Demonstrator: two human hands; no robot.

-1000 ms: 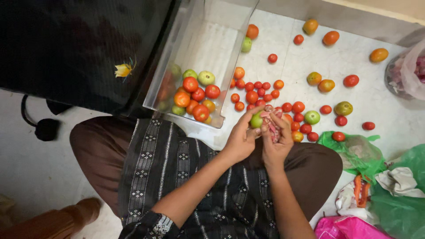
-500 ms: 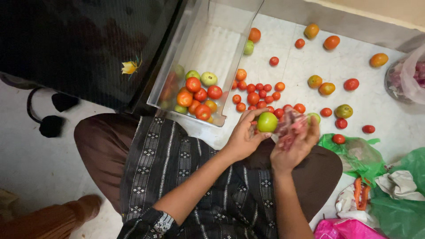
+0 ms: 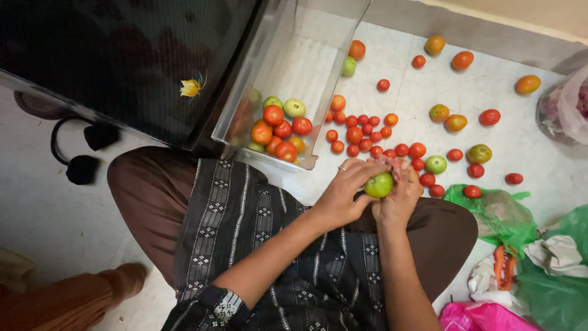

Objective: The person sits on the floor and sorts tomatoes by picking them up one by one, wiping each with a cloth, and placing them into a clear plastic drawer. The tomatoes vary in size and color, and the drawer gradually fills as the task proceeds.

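My left hand (image 3: 343, 193) grips a green tomato (image 3: 379, 184) above my lap. My right hand (image 3: 399, 195) presses against the same tomato from the right, with a pink cloth (image 3: 395, 164) bunched between its fingers. Just beyond both hands, many small red tomatoes (image 3: 364, 130) lie scattered on the white floor. A clear plastic bin (image 3: 288, 73) to the upper left holds several red, orange and green tomatoes (image 3: 277, 129) at its near end.
A black appliance door (image 3: 122, 61) stands at the left. Green plastic bags (image 3: 496, 211), a pink bag (image 3: 478, 315) and white cloth (image 3: 557, 251) lie at the right. A clear bag (image 3: 566, 104) with purple contents sits at the far right. Larger tomatoes (image 3: 456, 122) dot the floor.
The right hand, which had swung out to the right with the cloth, has come back against the green tomato. Both hands sit slightly lower and further right than before.
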